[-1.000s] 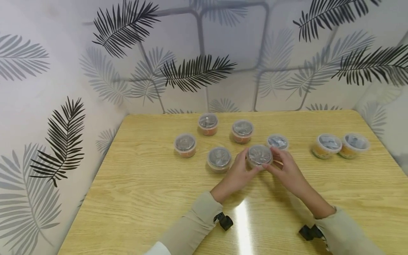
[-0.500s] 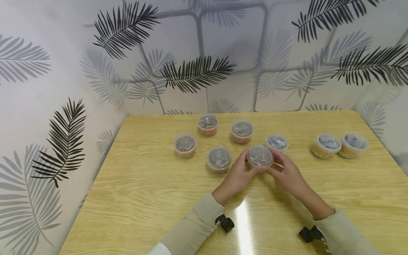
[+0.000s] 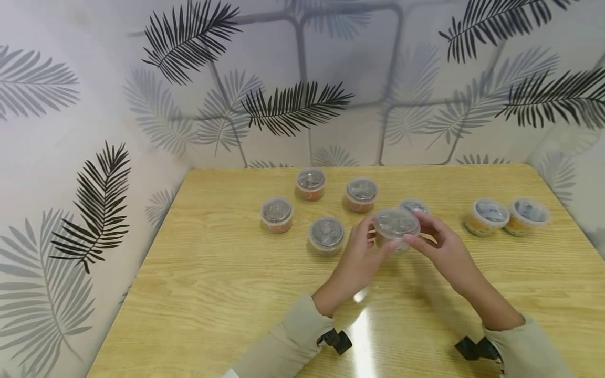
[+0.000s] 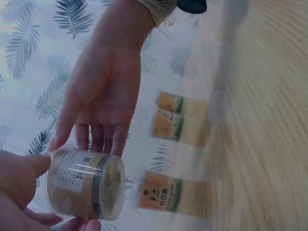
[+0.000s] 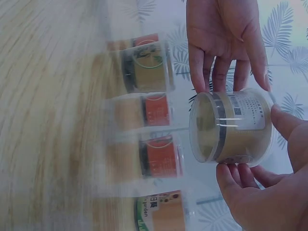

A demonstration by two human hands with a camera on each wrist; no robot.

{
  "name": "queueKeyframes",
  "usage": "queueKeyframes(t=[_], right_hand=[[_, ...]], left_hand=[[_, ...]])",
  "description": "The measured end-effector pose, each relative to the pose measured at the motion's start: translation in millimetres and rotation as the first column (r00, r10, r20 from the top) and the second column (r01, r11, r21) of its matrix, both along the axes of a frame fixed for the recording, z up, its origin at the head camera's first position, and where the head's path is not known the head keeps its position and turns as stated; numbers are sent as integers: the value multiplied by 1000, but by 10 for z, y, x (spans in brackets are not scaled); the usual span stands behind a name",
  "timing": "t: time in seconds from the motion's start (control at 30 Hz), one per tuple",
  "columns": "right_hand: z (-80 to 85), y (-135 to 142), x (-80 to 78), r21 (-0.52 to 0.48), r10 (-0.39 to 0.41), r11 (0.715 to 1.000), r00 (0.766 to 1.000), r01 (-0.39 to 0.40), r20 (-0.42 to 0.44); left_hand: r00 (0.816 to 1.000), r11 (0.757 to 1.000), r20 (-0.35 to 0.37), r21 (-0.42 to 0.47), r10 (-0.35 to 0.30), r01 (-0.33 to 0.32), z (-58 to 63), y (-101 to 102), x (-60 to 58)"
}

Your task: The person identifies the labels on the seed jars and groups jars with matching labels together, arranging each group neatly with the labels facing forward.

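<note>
Both hands grip a clear lidded plastic tub (image 3: pixel 396 223) from opposite sides, holding it above the wooden table. Its tan wrapper and white barcode label show in the right wrist view, where the tub (image 5: pixel 240 126) appears on its side. My left hand (image 3: pixel 360 257) curls its fingers and thumb around the tub's left side. On the other side, my right hand (image 3: pixel 443 249) pinches it between thumb and fingers. Close behind the right fingers stands a smaller-looking tub (image 3: pixel 414 205), partly hidden. Left of the left hand is another grey-topped tub (image 3: pixel 326 235).
Red-wrapped tubs stand toward the back left, among them one tub (image 3: pixel 277 212) at the far left, a rear tub (image 3: pixel 310 182) and a tub (image 3: pixel 361 193) beside it. Two yellow-orange tubs (image 3: pixel 489 214) sit close together at the right. The table (image 3: pixel 212 294) meets a leaf-patterned backdrop (image 3: pixel 340 126).
The tub between both hands has risen off the table and shifted slightly right. Both hands have moved with it; the other tubs stay in place.
</note>
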State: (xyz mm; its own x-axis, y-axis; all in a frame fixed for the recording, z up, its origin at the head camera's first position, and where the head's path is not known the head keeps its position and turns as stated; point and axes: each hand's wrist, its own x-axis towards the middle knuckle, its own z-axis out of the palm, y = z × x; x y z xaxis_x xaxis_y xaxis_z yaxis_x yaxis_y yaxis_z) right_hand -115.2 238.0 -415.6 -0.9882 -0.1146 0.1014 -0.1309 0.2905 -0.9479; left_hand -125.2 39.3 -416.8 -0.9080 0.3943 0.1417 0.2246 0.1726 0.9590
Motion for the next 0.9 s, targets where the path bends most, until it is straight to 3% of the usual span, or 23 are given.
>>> queueKeyframes(t=[0.17,0.43,0.73,0.9], right_hand=[[56,2,52,-56,44,997,999,-45,-17],[123,-63,110,-89,76,993,997,-77,-17],[179,-132,148,-66,72,995,997,-72,-8],[204,-129,170,-50,71,996,997,-73,-42]], left_hand=[[999,1000,-15,-1,31,-31,94,6,90],[996,997,-38,-5,80,-80,144,-15,151],[994,995,-54,25,99,-98,145,-77,137],[995,992,-55,95,84,-78,126,-114,104]])
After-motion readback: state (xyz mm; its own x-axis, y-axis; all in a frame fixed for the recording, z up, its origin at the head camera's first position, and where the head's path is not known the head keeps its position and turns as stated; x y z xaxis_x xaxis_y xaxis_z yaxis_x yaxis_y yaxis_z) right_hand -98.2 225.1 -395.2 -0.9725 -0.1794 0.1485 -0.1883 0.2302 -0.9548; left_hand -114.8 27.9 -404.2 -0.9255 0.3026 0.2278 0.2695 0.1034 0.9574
